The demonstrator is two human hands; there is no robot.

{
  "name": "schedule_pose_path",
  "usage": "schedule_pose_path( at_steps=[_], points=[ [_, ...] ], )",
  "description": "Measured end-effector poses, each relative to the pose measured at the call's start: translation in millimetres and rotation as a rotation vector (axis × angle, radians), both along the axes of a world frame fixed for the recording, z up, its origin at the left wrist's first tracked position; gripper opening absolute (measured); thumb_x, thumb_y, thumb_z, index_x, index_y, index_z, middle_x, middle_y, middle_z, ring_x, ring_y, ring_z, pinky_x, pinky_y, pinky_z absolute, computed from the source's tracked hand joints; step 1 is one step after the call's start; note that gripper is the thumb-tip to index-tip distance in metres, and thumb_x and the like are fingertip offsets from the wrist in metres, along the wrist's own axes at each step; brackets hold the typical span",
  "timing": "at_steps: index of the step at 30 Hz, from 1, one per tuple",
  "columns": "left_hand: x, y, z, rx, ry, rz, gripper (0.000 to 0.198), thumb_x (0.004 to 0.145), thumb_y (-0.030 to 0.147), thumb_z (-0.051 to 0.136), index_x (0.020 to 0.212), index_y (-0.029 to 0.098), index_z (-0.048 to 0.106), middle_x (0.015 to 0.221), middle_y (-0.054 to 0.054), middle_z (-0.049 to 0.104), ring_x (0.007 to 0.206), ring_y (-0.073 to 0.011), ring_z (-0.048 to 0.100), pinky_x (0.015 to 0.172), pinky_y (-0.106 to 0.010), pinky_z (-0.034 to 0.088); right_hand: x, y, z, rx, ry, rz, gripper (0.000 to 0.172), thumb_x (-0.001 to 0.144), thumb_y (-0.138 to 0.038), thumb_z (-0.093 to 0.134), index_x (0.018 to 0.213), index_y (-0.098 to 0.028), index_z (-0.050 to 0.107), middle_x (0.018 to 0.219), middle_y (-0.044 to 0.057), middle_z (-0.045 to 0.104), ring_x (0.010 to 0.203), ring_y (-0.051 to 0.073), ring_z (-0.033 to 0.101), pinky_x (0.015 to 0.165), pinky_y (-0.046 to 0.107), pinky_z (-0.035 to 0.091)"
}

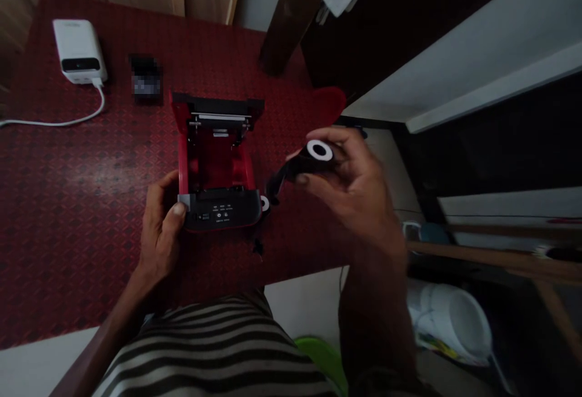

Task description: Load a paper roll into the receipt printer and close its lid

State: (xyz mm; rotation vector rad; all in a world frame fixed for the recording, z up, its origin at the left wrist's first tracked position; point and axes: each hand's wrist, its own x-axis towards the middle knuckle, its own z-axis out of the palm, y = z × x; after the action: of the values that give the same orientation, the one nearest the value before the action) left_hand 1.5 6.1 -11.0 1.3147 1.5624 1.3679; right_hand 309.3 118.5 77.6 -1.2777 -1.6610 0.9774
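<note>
A small red-and-black label printer point(222, 210) sits on the table with its lid raised, so its red inside shows. My left hand point(157, 227) grips the printer's front left corner, thumb on top and fingers along the side. To the right of the printer, my right hand point(361, 188) holds a roll of black ribbon point(319, 150) by its white core, between thumb and fingers. A loose black strip hangs from the roll towards the printer. Beside the printer's right front edge shows a second white core point(265, 203), partly hidden.
The red patterned table point(91, 239) bears a white power bank point(77, 48) with a white cable point(68, 122), a blurred black object point(145, 79) and a tall brown bottle point(293, 18). Black scraps point(258, 247) lie near the front edge. A white container point(457, 318) is at lower right.
</note>
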Motion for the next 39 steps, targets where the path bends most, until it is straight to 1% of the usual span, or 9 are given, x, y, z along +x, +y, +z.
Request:
schedule_pose_path(
  at_steps=[4,8,12,15,22,26,29,33,39],
  points=[
    [-0.1,-1.0,0.2,0.004,-0.012,-0.011,0.069,0.118,0.074,0.061,0.164,0.023,0.07,0.159,-0.017,0.078,0.147,-0.041,0.074,0.126,-0.061,0.059,-24.9,-5.0,47.3,0.063,-0.147,0.307,0.038,0.096,-0.027,0.095,0.127,-0.034,0.076,0.121,0.001,0.087,0.109,0.027,0.084,0.103,0.045,0.069],
    [0.2,-1.6,2.6,0.013,0.012,-0.032,0.063,0.121,0.068,0.059,0.165,0.025,0.069,0.159,-0.016,0.076,0.146,-0.0391,0.073,0.124,-0.06,0.06,-70.6,6.2,46.2,0.238,-0.443,0.518,0.033,0.1,-0.01,0.078,0.127,-0.027,0.081,0.127,0.005,0.088,0.118,0.03,0.083,0.114,0.051,0.068],
    [1.0,-2.1,3.0,-0.011,-0.009,-0.033,0.066,0.119,0.069,0.058,0.167,0.024,0.067,0.158,-0.017,0.075,0.146,-0.0393,0.072,0.125,-0.061,0.058,-106.0,9.9,25.8,0.227,-0.62,0.522,0.035,0.104,-0.001,0.063,0.128,-0.022,0.077,0.131,0.012,0.084,0.132,0.033,0.078,0.122,0.055,0.063],
    [1.7,-2.3,2.6,-0.031,-0.025,-0.041,0.068,0.119,0.07,0.058,0.168,0.024,0.065,0.16,-0.018,0.073,0.149,-0.0395,0.07,0.128,-0.063,0.056,-111.2,8.6,18.9,0.186,-0.661,0.502,0.039,0.104,0.001,0.055,0.13,-0.022,0.072,0.13,0.013,0.082,0.129,0.034,0.076,0.119,0.056,0.062],
    [2.2,-3.0,5.3,-0.061,-0.028,-0.033,0.065,0.119,0.067,0.059,0.167,0.024,0.066,0.163,-0.017,0.074,0.153,-0.0412,0.069,0.131,-0.064,0.054,-98.6,11.4,24.5,0.089,-0.407,0.57,0.032,0.107,-0.019,0.048,0.136,-0.029,0.058,0.127,0.008,0.081,0.11,0.029,0.075,0.111,0.052,0.063],
    [1.7,-2.5,4.8,-0.055,-0.019,-0.026,0.066,0.118,0.066,0.059,0.166,0.023,0.067,0.161,-0.017,0.075,0.15,-0.0407,0.07,0.13,-0.064,0.055,-101.8,7.1,20.3,0.004,-0.368,0.535,0.016,0.113,-0.034,0.049,0.127,-0.029,0.055,0.118,0.008,0.079,0.111,0.031,0.075,0.111,0.054,0.062],
    [0.9,-2.0,3.7,-0.036,-0.01,-0.028,0.068,0.118,0.07,0.059,0.166,0.022,0.067,0.161,-0.017,0.075,0.148,-0.0402,0.071,0.129,-0.063,0.056,-102.1,4.9,15.4,0.039,-0.392,0.537,0.019,0.118,-0.043,0.053,0.128,-0.027,0.054,0.123,0.012,0.079,0.117,0.033,0.076,0.114,0.056,0.062],
    [0.1,-2.5,3.0,-0.038,-0.006,-0.032,0.067,0.119,0.07,0.058,0.166,0.024,0.067,0.164,-0.017,0.074,0.151,-0.0407,0.07,0.131,-0.063,0.054,-102.1,7.8,16.6,0.067,-0.493,0.55,0.026,0.113,-0.024,0.062,0.139,-0.026,0.057,0.147,0.016,0.078,0.136,0.034,0.077,0.121,0.057,0.06],
    [1.0,-2.5,3.7,-0.046,-0.037,-0.035,0.065,0.118,0.07,0.06,0.166,0.026,0.068,0.163,-0.017,0.074,0.151,-0.0412,0.069,0.131,-0.065,0.053,-115.3,15.8,28.8,0.039,-0.697,0.595,0.025,0.109,-0.006,0.07,0.125,-0.024,0.07,0.128,0.01,0.085,0.125,0.032,0.081,0.114,0.052,0.062]
  ],
)
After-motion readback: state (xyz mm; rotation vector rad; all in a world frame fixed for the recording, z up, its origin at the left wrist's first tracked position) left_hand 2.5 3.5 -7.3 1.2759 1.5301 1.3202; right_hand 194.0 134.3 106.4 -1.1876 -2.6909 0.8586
